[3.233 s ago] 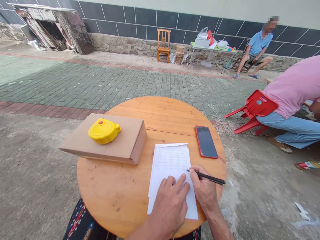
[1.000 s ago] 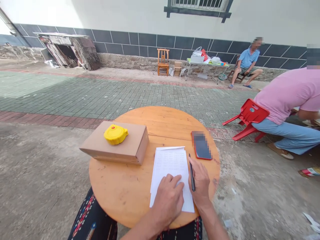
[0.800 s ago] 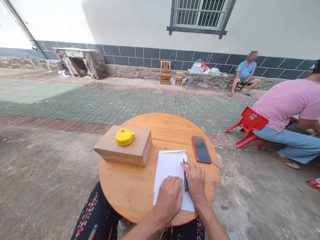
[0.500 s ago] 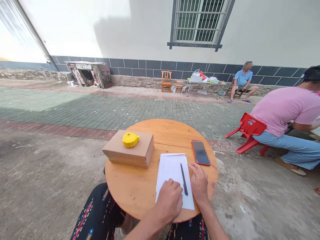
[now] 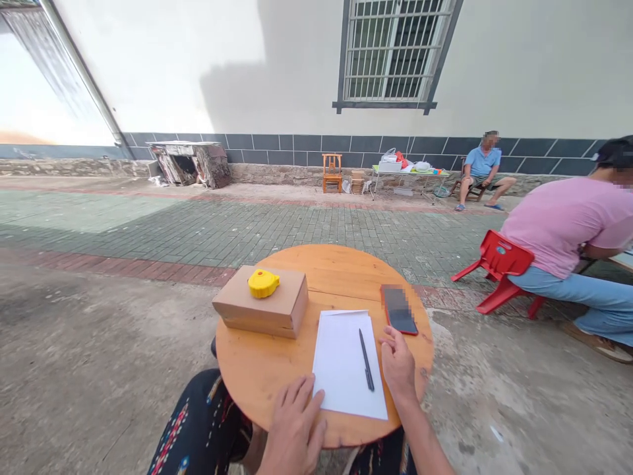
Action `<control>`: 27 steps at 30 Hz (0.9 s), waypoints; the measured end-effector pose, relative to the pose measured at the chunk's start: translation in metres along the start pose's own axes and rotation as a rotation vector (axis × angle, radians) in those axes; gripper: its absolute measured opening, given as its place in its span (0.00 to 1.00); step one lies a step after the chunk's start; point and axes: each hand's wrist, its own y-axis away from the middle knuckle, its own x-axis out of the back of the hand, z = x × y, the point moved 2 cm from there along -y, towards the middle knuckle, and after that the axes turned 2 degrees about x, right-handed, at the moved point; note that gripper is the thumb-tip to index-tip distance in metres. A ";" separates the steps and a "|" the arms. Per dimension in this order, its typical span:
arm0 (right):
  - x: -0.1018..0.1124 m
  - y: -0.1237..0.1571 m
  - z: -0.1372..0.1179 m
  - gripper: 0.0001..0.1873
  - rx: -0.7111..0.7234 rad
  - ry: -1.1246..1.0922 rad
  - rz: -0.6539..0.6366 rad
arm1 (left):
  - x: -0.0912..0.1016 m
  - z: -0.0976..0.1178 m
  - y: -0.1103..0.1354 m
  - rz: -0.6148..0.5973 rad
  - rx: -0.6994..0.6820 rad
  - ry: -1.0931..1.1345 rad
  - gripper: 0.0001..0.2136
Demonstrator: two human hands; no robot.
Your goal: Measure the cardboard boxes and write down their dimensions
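Observation:
White sheets of paper (image 5: 341,369) lie on the round wooden table (image 5: 267,369), with a black pen (image 5: 366,359) resting on their right part. My left hand (image 5: 297,419) is flat and open at the table's near edge, its fingertips at the lower left edge of the paper. Beside the paper's right edge rests my right hand (image 5: 399,366), fingers loosely bent and apart, holding nothing. Just beyond its fingertips is a phone (image 5: 399,310) in a red case. At the left, a yellow tape measure (image 5: 264,284) sits on a closed cardboard box (image 5: 262,320).
A person in a pink shirt (image 5: 568,224) sits on a red plastic chair (image 5: 504,257) to the right. Farther off, another person (image 5: 482,161) sits by a folding table (image 5: 410,171) with bags on it. A wooden chair (image 5: 332,175) stands against the wall.
My left hand has moved left off the middle of the paper to its lower left edge, and its curled fingers have spread. My right hand stays beside the paper. The view has tilted up slightly.

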 end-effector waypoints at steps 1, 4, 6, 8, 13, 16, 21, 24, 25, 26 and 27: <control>0.000 0.000 -0.001 0.25 -0.015 -0.008 -0.001 | -0.002 0.001 -0.002 -0.013 0.014 -0.003 0.17; 0.001 0.001 -0.002 0.26 -0.046 -0.046 0.013 | -0.009 0.006 -0.008 -0.059 0.065 0.007 0.19; 0.001 0.001 -0.002 0.25 -0.056 -0.078 0.026 | -0.016 0.010 -0.010 -0.097 0.095 0.021 0.20; 0.002 0.001 0.000 0.24 -0.059 -0.113 0.039 | -0.022 0.013 -0.010 -0.137 0.127 0.039 0.23; 0.001 -0.002 0.008 0.23 -0.044 -0.207 0.075 | -0.026 0.017 -0.012 -0.225 0.206 0.117 0.27; 0.000 -0.004 0.014 0.22 -0.032 -0.232 0.089 | -0.024 0.017 -0.012 -0.207 0.149 0.131 0.28; 0.000 -0.005 0.019 0.20 -0.021 -0.213 0.110 | -0.015 -0.006 0.013 0.057 0.137 0.085 0.28; 0.000 -0.005 0.018 0.21 -0.027 -0.181 0.107 | -0.001 -0.048 0.041 0.193 0.234 0.050 0.26; 0.000 -0.005 0.018 0.21 -0.031 -0.166 0.105 | 0.004 -0.067 0.051 0.212 0.288 0.033 0.25; 0.001 -0.005 0.017 0.21 -0.035 -0.150 0.103 | 0.008 -0.086 0.062 0.220 0.352 0.017 0.25; 0.001 -0.005 0.016 0.21 -0.039 -0.132 0.099 | 0.011 -0.106 0.072 0.218 0.439 0.002 0.25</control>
